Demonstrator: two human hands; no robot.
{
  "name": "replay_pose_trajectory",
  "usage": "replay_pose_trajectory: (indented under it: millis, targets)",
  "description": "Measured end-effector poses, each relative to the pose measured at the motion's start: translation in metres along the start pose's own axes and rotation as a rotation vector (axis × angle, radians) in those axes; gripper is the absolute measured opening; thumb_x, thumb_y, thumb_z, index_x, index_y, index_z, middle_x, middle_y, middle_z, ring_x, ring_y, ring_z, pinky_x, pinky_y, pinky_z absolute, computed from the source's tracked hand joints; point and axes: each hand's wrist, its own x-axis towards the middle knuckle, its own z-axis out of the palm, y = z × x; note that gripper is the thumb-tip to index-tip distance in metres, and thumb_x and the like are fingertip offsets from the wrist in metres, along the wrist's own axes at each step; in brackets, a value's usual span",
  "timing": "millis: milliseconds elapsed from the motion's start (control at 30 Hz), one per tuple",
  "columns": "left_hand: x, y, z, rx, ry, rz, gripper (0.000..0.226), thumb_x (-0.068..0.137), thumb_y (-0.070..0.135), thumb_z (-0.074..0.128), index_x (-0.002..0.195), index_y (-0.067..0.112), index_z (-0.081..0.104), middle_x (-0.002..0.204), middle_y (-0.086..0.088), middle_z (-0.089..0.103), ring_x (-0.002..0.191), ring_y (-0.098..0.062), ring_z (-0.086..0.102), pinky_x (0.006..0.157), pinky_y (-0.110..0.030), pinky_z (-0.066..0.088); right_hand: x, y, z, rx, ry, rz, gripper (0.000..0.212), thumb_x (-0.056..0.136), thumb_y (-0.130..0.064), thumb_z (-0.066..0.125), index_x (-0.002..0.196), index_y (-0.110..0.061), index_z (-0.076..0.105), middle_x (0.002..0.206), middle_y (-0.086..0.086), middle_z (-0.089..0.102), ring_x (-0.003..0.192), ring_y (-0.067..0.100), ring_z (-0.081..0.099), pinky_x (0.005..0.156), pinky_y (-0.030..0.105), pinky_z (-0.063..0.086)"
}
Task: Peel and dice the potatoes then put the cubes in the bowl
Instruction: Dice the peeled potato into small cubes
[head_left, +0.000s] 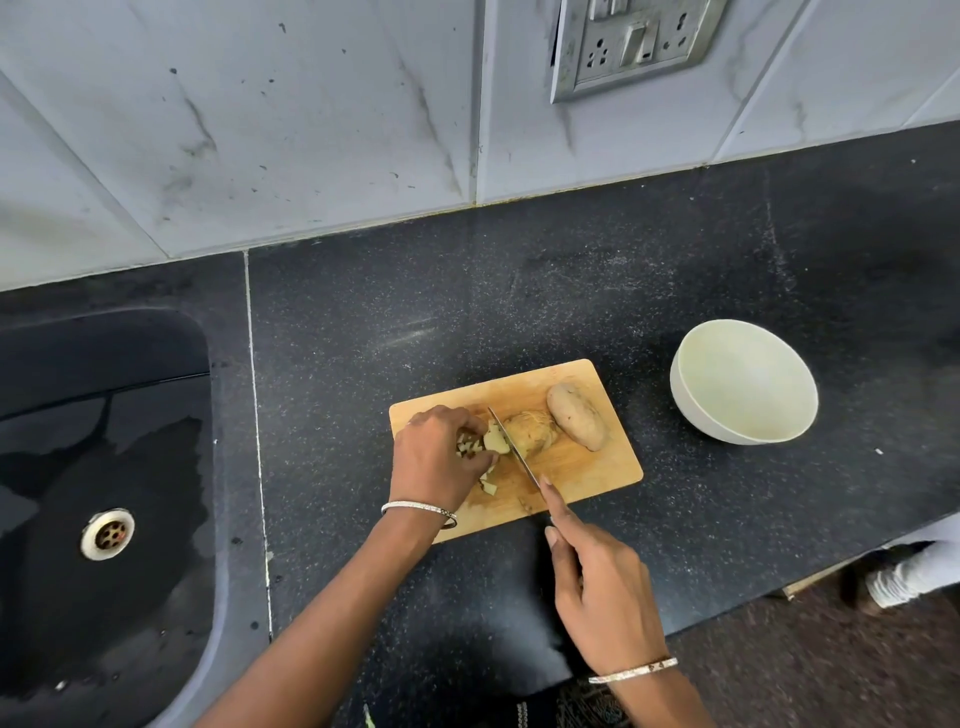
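On the wooden cutting board (587, 473) my left hand (434, 457) curls its fingers over a peeled potato piece (493, 440). A knife (514, 452) rests its blade across the board right beside that piece. My right hand (597, 577) grips the knife's handle, index finger stretched along the spine. A few cut cubes (488, 486) lie under and near the left hand. A pile of peel (532, 431) lies in the board's middle, and a whole unpeeled potato (577, 423) sits at its right end. The white bowl (744, 382) stands empty to the right of the board.
A black sink (98, 467) with a metal drain (107, 534) is sunk into the dark counter at the left. The tiled wall with a socket plate (628, 47) runs behind. The counter's front edge falls away at the lower right.
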Motion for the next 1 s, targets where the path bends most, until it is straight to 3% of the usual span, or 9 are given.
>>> replay_pose_trajectory:
  millis: [167,333,433,600,633,700,733,900,1000]
  targets:
    - [0.003,0.006,0.004,0.115,0.007,0.043,0.036,0.068,0.046,0.08,0.1,0.036,0.066,0.095,0.014,0.065,0.095,-0.015,0.057,0.083,-0.039,0.048,-0.002,0.001,-0.001,0.007,-0.025,0.011,0.073,0.092,-0.014,0.062,0.147,-0.05,0.031,0.06,-0.017,0.037,0.049,0.002,0.039,0.046,0.021,0.038]
    - [0.005,0.008,0.002,0.181,0.012,0.07,0.024,0.074,0.042,0.075,0.096,0.036,0.067,0.093,0.014,0.065,0.096,-0.016,0.055,0.082,-0.036,0.044,0.001,0.004,0.002,0.081,-0.011,0.022,0.063,0.095,-0.016,0.06,0.143,-0.05,0.038,0.051,-0.014,0.04,0.052,0.002,0.045,0.046,0.014,0.028]
    - [0.004,0.008,0.002,0.184,0.023,0.083,0.021,0.074,0.041,0.072,0.094,0.034,0.066,0.091,0.014,0.065,0.094,-0.016,0.054,0.079,-0.035,0.04,0.003,0.004,0.004,0.125,-0.017,0.019,0.058,0.097,-0.017,0.057,0.141,-0.05,0.039,0.063,-0.026,0.05,0.054,0.004,0.045,0.046,0.015,0.029]
    - [0.005,0.005,0.002,0.117,0.023,0.102,0.021,0.069,0.035,0.073,0.086,0.027,0.063,0.083,0.011,0.063,0.087,-0.017,0.052,0.074,-0.035,0.039,0.008,0.008,0.008,0.183,-0.038,0.017,0.055,0.099,-0.02,0.055,0.138,-0.056,0.04,0.055,-0.013,0.047,0.047,0.012,0.036,0.045,0.019,0.024]
    - [0.005,0.004,0.002,0.101,0.016,0.11,0.021,0.068,0.034,0.073,0.085,0.027,0.061,0.082,0.011,0.062,0.086,-0.017,0.051,0.074,-0.035,0.04,0.009,0.01,0.009,0.202,-0.045,0.011,0.056,0.099,-0.021,0.055,0.137,-0.059,0.039,0.059,-0.013,0.053,0.047,0.012,0.036,0.045,0.02,0.025]
    - [0.004,0.003,0.001,0.078,0.01,0.137,0.02,0.066,0.03,0.072,0.079,0.028,0.057,0.077,0.013,0.06,0.083,-0.017,0.05,0.073,-0.036,0.042,0.01,0.015,0.011,0.252,-0.06,0.009,0.055,0.099,-0.024,0.054,0.137,-0.061,0.038,0.094,-0.005,0.073,0.048,0.014,0.04,0.047,0.031,0.038]
    - [0.003,0.002,0.001,0.074,0.01,0.149,0.02,0.066,0.028,0.072,0.077,0.029,0.055,0.075,0.014,0.058,0.081,-0.016,0.05,0.072,-0.037,0.044,0.01,0.017,0.012,0.274,-0.073,0.017,0.054,0.099,-0.026,0.053,0.137,-0.062,0.038,0.107,0.005,0.07,0.051,0.019,0.045,0.049,0.035,0.043]
    - [0.003,-0.004,0.002,0.008,0.027,0.164,0.022,0.066,0.024,0.068,0.079,0.033,0.052,0.08,0.016,0.058,0.081,-0.015,0.05,0.072,-0.04,0.047,0.01,0.02,0.009,0.389,-0.121,0.046,0.05,0.1,-0.03,0.052,0.133,-0.066,0.04,0.065,0.014,0.055,0.053,0.028,0.042,0.048,0.045,0.042]
    - [0.002,-0.005,0.0,-0.025,0.042,0.168,0.023,0.067,0.02,0.068,0.083,0.03,0.056,0.082,0.014,0.058,0.079,-0.015,0.05,0.072,-0.037,0.047,0.01,0.021,0.005,0.335,-0.089,0.008,0.052,0.099,-0.029,0.053,0.134,-0.065,0.04,0.096,-0.011,0.073,0.054,0.03,0.05,0.05,0.044,0.047]
